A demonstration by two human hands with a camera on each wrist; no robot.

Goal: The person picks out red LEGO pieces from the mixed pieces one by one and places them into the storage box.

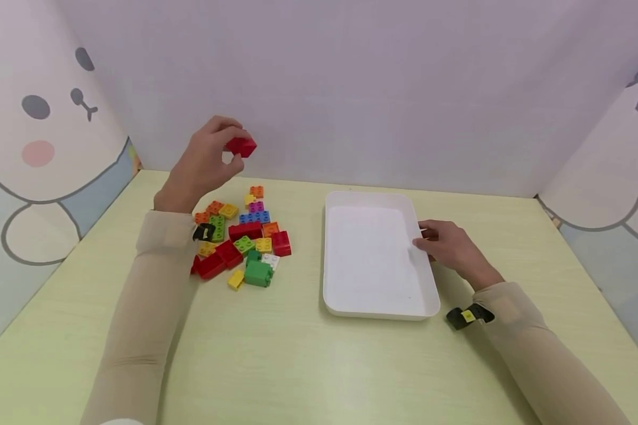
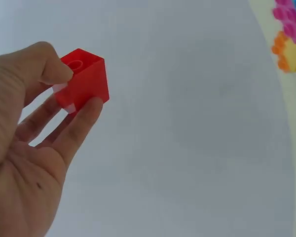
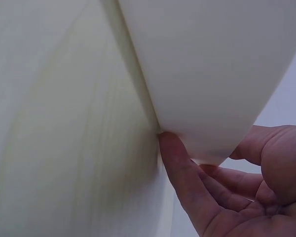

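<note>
My left hand (image 1: 206, 158) is raised above the far left of the table and pinches a red toy brick (image 1: 244, 147) between thumb and fingers. In the left wrist view the red brick (image 2: 91, 81) shows its hollow underside with a round tube. On the table below that hand lies a loose group of coloured toy bricks (image 1: 258, 273). My right hand (image 1: 449, 248) grips the right side of a white tray (image 1: 374, 260). The right wrist view shows its thumb at the rim and its fingers (image 3: 175, 153) against the outer wall, low down near the table.
The pale wooden table (image 1: 298, 360) stretches in front of both arms. A plain light cloth wall (image 1: 383, 100) stands behind it, with cartoon-printed panels (image 1: 48, 153) at either side. Black bands (image 1: 468, 317) sit at both wrists.
</note>
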